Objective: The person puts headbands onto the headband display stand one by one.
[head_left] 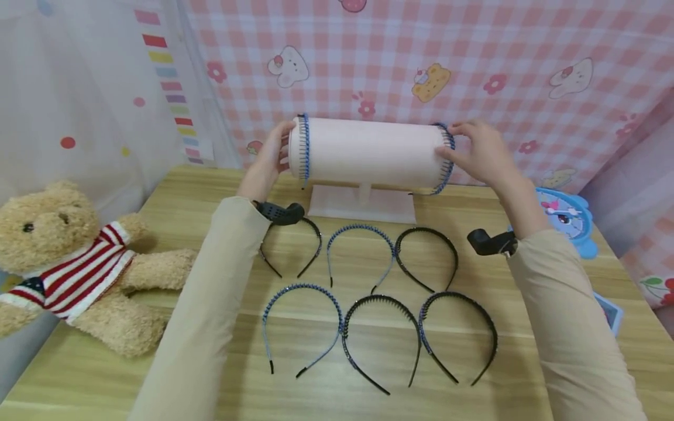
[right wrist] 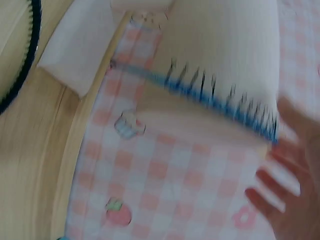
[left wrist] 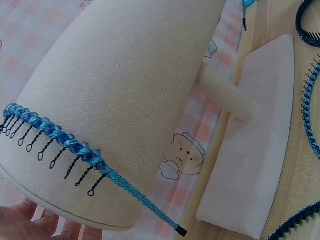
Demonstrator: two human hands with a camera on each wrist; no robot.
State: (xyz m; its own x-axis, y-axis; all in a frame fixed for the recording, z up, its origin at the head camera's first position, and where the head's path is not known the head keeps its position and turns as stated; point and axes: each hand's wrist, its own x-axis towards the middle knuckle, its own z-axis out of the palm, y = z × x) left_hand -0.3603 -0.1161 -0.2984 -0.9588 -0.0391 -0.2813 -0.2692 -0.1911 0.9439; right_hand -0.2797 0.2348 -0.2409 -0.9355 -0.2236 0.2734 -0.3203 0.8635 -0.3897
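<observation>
A pale headband display stand (head_left: 368, 149) has a horizontal padded roll on a post. Around its left end sits a blue toothed headband (left wrist: 75, 145), one tip hanging free below. My left hand (head_left: 271, 153) touches that end of the roll with its fingers, partly hidden behind it. At the opposite end, my right hand (head_left: 484, 151) pinches a second blue headband (right wrist: 215, 102) near the top between thumb and fingers. This band slants across the roll's end, its teeth facing inward along the roll. The right wrist view is blurred around the fingers.
Several headbands, including a blue one (head_left: 302, 286) and a black one (head_left: 474, 304), lie in two rows before the stand's base (head_left: 337, 202). A teddy bear (head_left: 121, 292) lies at left. A blue clock (head_left: 566, 219) stands at right. Checked cloth (head_left: 395, 58) hangs behind.
</observation>
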